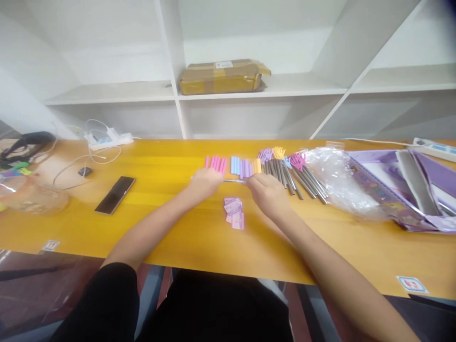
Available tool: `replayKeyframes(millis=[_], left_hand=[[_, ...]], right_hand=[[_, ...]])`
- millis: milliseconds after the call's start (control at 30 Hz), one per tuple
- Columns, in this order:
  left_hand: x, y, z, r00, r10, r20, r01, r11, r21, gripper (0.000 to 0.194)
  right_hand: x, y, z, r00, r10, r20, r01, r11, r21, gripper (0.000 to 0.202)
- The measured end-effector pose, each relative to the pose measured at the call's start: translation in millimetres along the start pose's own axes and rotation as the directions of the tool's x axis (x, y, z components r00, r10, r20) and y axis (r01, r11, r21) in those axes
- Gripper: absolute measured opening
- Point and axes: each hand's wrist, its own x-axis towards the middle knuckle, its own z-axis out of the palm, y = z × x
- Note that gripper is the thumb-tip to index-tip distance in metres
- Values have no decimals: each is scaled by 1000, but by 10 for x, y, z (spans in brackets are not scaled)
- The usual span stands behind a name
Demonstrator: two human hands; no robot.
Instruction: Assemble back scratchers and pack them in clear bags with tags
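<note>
A thin metal rod [232,180] with a light blue part stretches level between my hands. My left hand [207,183] is closed round its left end and my right hand [265,191] is closed at its right end. Just beyond them lie pink tubes [218,164], blue tubes [235,165], purple tubes [245,168] and yellow tubes [257,166]. Right of these, metal rods [309,183] with purple, yellow, blue and pink hand-shaped tops [298,161] lie in a fan. Small pink-purple cards [234,212] are piled on the table nearer to me.
Clear plastic bags [344,183] and an open purple box [388,190] lie at the right. A phone [115,194], cables, a power strip [111,141] and a clear container [35,194] are at the left. A taped carton [223,77] sits on the shelf behind.
</note>
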Motion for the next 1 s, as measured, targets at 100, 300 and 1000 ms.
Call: replayKeyframes(millis=[100,300,1000], left_hand=[[-117,-56,68,999,-50,3,50,996,79,34],[-173,-92,201,999,-8,51,1,992,123,34],[-117,-159,300,998,62,25,-63,995,79,31]], right_hand=[[-77,46,48,999,-34,-7,33,999,-36,27],[-146,63,167,998,-65,7,65,995,-74,26],[-194,74,123,997,-71,-44,71,997,-1,21]])
